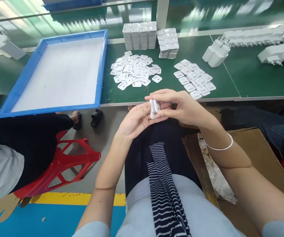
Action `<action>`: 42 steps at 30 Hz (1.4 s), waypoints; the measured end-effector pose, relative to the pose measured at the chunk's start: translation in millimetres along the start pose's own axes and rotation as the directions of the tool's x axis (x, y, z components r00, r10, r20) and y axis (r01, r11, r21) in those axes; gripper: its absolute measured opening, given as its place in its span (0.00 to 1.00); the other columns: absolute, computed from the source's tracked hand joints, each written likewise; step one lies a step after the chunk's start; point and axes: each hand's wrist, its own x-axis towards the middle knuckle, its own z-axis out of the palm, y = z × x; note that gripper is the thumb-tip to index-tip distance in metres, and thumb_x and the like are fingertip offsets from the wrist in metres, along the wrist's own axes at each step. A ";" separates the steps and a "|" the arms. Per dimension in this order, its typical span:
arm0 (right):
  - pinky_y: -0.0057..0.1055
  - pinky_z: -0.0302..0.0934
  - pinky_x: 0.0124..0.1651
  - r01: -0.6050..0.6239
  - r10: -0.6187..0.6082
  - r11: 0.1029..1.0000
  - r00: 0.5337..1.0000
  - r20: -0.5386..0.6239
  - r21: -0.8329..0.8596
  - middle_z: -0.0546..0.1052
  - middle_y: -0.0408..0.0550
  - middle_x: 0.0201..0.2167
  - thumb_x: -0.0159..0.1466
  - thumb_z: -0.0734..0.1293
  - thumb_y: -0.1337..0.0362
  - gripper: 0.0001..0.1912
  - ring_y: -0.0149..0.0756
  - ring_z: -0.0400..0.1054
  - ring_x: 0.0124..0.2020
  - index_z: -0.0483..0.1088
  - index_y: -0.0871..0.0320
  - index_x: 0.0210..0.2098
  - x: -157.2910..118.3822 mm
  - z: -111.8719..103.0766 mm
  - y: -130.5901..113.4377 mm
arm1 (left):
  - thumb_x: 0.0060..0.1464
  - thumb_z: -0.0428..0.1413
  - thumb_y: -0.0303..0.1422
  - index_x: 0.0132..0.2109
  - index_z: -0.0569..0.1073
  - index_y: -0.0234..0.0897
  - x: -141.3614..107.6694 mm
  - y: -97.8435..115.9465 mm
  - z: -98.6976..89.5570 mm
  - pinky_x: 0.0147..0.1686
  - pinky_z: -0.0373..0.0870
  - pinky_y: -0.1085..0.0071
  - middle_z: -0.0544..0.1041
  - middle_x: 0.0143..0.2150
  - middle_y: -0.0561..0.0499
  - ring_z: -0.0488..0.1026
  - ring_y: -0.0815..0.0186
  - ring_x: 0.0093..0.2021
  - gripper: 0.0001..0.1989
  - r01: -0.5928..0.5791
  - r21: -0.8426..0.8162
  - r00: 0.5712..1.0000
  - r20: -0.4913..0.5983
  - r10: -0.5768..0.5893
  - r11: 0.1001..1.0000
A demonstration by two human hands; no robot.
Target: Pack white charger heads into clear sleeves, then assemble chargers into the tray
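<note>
Just in front of the bench edge, both my hands hold a small stack of white plastic covers (155, 107). My left hand (135, 121) grips the stack from the left, thumb on its near side and fingers beneath. From the right, my right hand (183, 107) closes its thumb and fingers around the same pieces. How many are held cannot be made out. Beyond my hands lies a loose heap of white rounded-square covers (133, 70), with a single cover (157, 78) beside it. To the right, more covers (193, 77) are laid out flat in rows.
Tall stacks of covers (140, 36) and a shorter stack (168, 46) stand at the back of the green bench (240, 72). A blue-rimmed tray (102, 69) is at left, white adapters (216, 52) at right. Below are a cardboard box (255, 154) and a red stool (77, 158) with a seated person.
</note>
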 end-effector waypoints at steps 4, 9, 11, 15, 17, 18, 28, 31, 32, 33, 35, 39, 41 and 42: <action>0.44 0.59 0.62 0.018 -0.018 1.000 0.999 -0.027 -0.006 0.77 0.47 0.53 0.61 0.69 0.67 0.24 0.44 0.67 0.58 0.72 0.51 0.57 -1.4 1.8 4.7 | 0.63 0.54 0.34 0.47 0.79 0.31 0.8 1.5 7.7 0.63 0.66 0.56 0.81 0.48 0.42 0.74 0.54 0.57 0.13 0.002 0.004 0.996 -0.090 -0.001 1.000; 0.37 0.64 0.54 -0.018 0.017 1.000 0.999 0.032 0.013 0.79 0.44 0.45 0.63 0.66 0.66 0.27 0.38 0.71 0.45 0.67 0.49 0.62 19.9 -5.0 22.8 | 0.64 0.52 0.31 0.44 0.79 0.32 20.8 14.0 1.5 0.59 0.70 0.62 0.82 0.46 0.45 0.78 0.60 0.51 0.11 -0.022 0.052 0.985 -0.171 0.031 0.998; 0.36 0.66 0.49 -0.034 0.035 0.999 0.996 0.080 -0.005 0.79 0.44 0.38 0.65 0.64 0.63 0.28 0.36 0.71 0.39 0.64 0.54 0.64 30.9 -9.7 28.6 | 0.63 0.53 0.30 0.43 0.79 0.31 30.4 20.1 -5.5 0.57 0.72 0.63 0.82 0.44 0.44 0.80 0.63 0.46 0.10 -0.021 0.053 0.981 -0.191 0.031 0.998; 0.34 0.66 0.46 0.018 -0.013 0.999 0.987 0.159 -0.028 0.77 0.44 0.36 0.65 0.65 0.58 0.32 0.36 0.70 0.37 0.60 0.57 0.66 41.8 -13.7 32.5 | 0.61 0.56 0.31 0.41 0.79 0.32 41.2 25.4 -13.8 0.51 0.76 0.68 0.82 0.41 0.45 0.81 0.63 0.44 0.08 -0.020 0.031 0.973 -0.231 0.027 0.999; 0.33 0.67 0.45 0.050 -0.045 0.998 0.989 0.144 -0.034 0.77 0.45 0.37 0.62 0.68 0.60 0.33 0.36 0.70 0.37 0.62 0.56 0.66 41.6 -12.1 33.3 | 0.62 0.55 0.31 0.41 0.79 0.31 41.6 24.1 -13.4 0.47 0.77 0.71 0.82 0.41 0.44 0.80 0.61 0.47 0.09 -0.017 0.014 0.972 -0.236 0.019 1.000; 0.32 0.67 0.45 0.062 -0.056 0.997 0.991 0.120 -0.045 0.77 0.44 0.36 0.61 0.69 0.60 0.32 0.36 0.70 0.36 0.64 0.56 0.65 40.8 -11.0 33.9 | 0.63 0.54 0.31 0.42 0.79 0.31 40.9 23.2 -12.4 0.45 0.78 0.72 0.82 0.41 0.43 0.80 0.60 0.48 0.10 -0.015 0.008 0.973 -0.231 0.016 1.000; 0.37 0.67 0.53 0.004 0.007 0.988 0.998 -0.065 0.155 0.81 0.47 0.46 0.55 0.74 0.62 0.23 0.44 0.74 0.49 0.77 0.54 0.50 35.5 -1.0 36.5 | 0.60 0.58 0.36 0.42 0.81 0.31 28.5 25.4 -10.5 0.55 0.74 0.66 0.82 0.45 0.42 0.79 0.58 0.49 0.12 -0.004 0.086 0.998 -0.070 0.010 0.996; 0.36 0.67 0.53 -0.017 0.030 0.987 0.996 -0.081 0.157 0.81 0.47 0.46 0.54 0.75 0.62 0.24 0.44 0.74 0.48 0.77 0.55 0.51 33.5 2.7 34.0 | 0.58 0.60 0.39 0.45 0.81 0.29 29.5 23.9 -14.4 0.56 0.73 0.67 0.81 0.47 0.39 0.78 0.57 0.52 0.16 -0.017 0.132 0.999 -0.033 0.022 0.991; 0.36 0.67 0.52 -0.023 0.035 0.990 0.996 -0.080 0.139 0.81 0.47 0.45 0.55 0.75 0.62 0.24 0.43 0.75 0.47 0.77 0.56 0.51 32.7 2.4 32.7 | 0.58 0.60 0.39 0.45 0.81 0.29 30.0 23.0 -15.6 0.55 0.73 0.67 0.81 0.47 0.39 0.78 0.57 0.51 0.16 -0.014 0.141 0.999 -0.037 0.019 0.990; 0.36 0.67 0.51 -0.030 0.038 0.993 0.997 -0.071 0.113 0.81 0.46 0.43 0.55 0.75 0.62 0.25 0.43 0.75 0.45 0.77 0.56 0.52 31.8 1.3 31.3 | 0.58 0.60 0.39 0.44 0.81 0.29 30.6 22.1 -16.7 0.54 0.73 0.68 0.82 0.47 0.39 0.78 0.57 0.51 0.16 -0.005 0.147 0.999 -0.049 0.012 0.989; 0.35 0.68 0.48 -0.039 0.040 0.998 0.999 -0.016 0.052 0.81 0.45 0.38 0.56 0.74 0.61 0.27 0.40 0.74 0.41 0.74 0.56 0.55 30.3 -3.5 28.6 | 0.58 0.59 0.39 0.43 0.81 0.30 31.3 20.7 -18.2 0.53 0.74 0.67 0.82 0.45 0.39 0.79 0.57 0.49 0.15 0.020 0.146 0.997 -0.073 -0.010 0.989; 0.33 0.67 0.44 -0.003 0.005 1.000 0.993 0.114 -0.020 0.80 0.43 0.35 0.62 0.69 0.62 0.25 0.36 0.72 0.37 0.70 0.53 0.60 30.2 -13.9 26.8 | 0.57 0.60 0.37 0.42 0.81 0.31 28.3 19.9 -16.8 0.56 0.73 0.63 0.82 0.44 0.41 0.80 0.58 0.46 0.13 0.028 0.119 0.998 -0.062 -0.021 0.992; 0.34 0.67 0.44 0.045 -0.038 0.996 0.995 0.094 -0.072 0.79 0.44 0.33 0.64 0.67 0.62 0.23 0.36 0.71 0.36 0.71 0.54 0.59 31.2 -15.1 27.0 | 0.56 0.62 0.37 0.43 0.81 0.32 24.8 20.5 -14.7 0.57 0.73 0.60 0.82 0.44 0.43 0.80 0.59 0.46 0.13 0.023 0.101 0.999 -0.044 -0.019 0.995; 0.35 0.66 0.44 0.070 -0.062 0.992 0.995 0.077 -0.104 0.78 0.44 0.31 0.64 0.67 0.62 0.22 0.37 0.71 0.36 0.72 0.55 0.58 31.5 -14.7 26.7 | 0.55 0.62 0.38 0.43 0.81 0.33 22.9 21.0 -13.7 0.57 0.73 0.59 0.82 0.43 0.44 0.80 0.60 0.45 0.13 0.029 0.097 0.999 -0.032 -0.026 0.995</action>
